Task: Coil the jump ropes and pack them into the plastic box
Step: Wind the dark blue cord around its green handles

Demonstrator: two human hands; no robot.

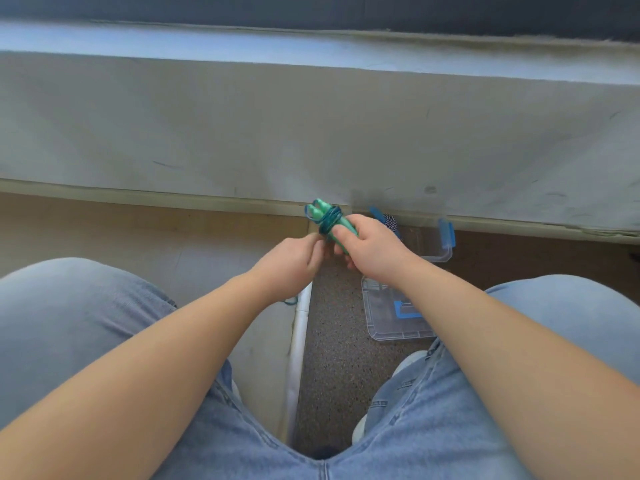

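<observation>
My right hand (372, 249) grips the green plastic jump-rope handles (320, 210), my left hand (294, 261) pinches its thin teal cord (330, 220), just left of the clear plastic box (442, 253) on the floor (332, 306), so I'd pull each wrap snug.

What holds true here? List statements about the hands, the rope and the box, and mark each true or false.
The right hand grips the green handles. True.
The blue cord is wound round the handles. True.
The plastic box stands on the windowsill. False: it stands on the floor.
The lid is shut on the box. False: it lies on the floor, nearer the person.
The left hand rests on a knee. False: it pinches the cord.
</observation>
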